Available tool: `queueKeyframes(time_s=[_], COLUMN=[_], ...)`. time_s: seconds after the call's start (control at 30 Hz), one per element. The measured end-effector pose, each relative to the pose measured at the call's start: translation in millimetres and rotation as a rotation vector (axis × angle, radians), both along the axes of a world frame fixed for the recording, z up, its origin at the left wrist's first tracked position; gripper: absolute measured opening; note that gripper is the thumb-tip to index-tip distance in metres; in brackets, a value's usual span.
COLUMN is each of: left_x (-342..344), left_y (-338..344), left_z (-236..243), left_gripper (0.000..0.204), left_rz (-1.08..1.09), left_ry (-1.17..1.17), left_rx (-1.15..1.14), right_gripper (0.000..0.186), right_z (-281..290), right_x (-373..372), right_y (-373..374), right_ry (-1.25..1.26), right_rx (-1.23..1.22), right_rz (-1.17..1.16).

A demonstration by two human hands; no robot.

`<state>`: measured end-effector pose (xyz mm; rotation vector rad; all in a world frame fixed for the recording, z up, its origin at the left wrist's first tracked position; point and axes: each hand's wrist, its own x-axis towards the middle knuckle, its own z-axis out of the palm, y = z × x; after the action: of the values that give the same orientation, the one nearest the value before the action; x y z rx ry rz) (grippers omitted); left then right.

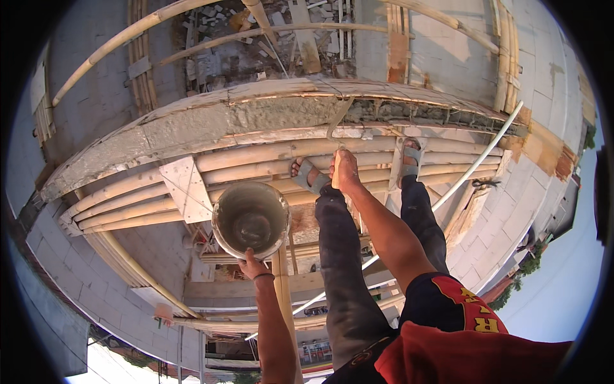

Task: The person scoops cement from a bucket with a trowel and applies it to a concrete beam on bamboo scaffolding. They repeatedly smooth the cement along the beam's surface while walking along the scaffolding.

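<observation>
My left hand (251,264) grips the near rim of a round bucket (284,221). The bucket's inside is smeared grey, with a little wet mortar (251,232) at the bottom. Further right and ahead, my right hand (347,174) is closed round the wooden handle of a trowel (336,120). The mortar-smeared metal end reaches the long beam form, where wet grey concrete (256,115) fills the left and middle stretch. To the right of the trowel, the trough (435,115) looks lower and darker, with bars or ties across it.
I stand in sandals on bundled bamboo poles (256,169). A flat board (186,190) lies across them at left. A white pipe (476,163) slants at right. Gaps between poles show a drop below. Beyond the form are rubble (224,61), a bamboo rail (128,35) and block walls (511,192).
</observation>
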<state>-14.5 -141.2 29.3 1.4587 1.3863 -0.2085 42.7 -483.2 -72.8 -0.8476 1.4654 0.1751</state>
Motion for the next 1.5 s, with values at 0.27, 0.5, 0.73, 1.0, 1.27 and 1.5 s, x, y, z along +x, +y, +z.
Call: queueKeyframes(time_s=[0.27, 0.5, 0.73, 1.0, 1.27, 1.5], left_x=[-7, -13, -6, -9, -13, -11], left_y=[-15, -4, 0, 2, -11, -11], left_z=[7, 7, 9, 2, 0, 6], left_gripper=[0.045, 0.044, 0.041, 0.04, 0.041, 0.041], left_rz=[0.014, 0.087, 0.004, -0.016, -0.068, -0.076], left_ry=[0.105, 0.144, 0.127, 0.156, 0.061, 0.117], left_rx=[-0.014, -0.041, -0.024, -0.011, -0.105, -0.066], right_gripper=[0.026, 0.04, 0.035, 0.03, 0.025, 0.028], right_z=[-11, -25, -29, -30, -18, -42], right_x=[75, 134, 77, 1, 16, 58], right_y=[117, 182, 131, 22, 33, 99], right_ry=[-0.29, 0.009, 0.175, 0.247, -0.188, -0.042], right_rx=[-0.46, -0.365, -0.543, -0.597, -0.105, -0.531], right_rz=[0.953, 1.123, 1.046, 0.89, 0.612, 1.097])
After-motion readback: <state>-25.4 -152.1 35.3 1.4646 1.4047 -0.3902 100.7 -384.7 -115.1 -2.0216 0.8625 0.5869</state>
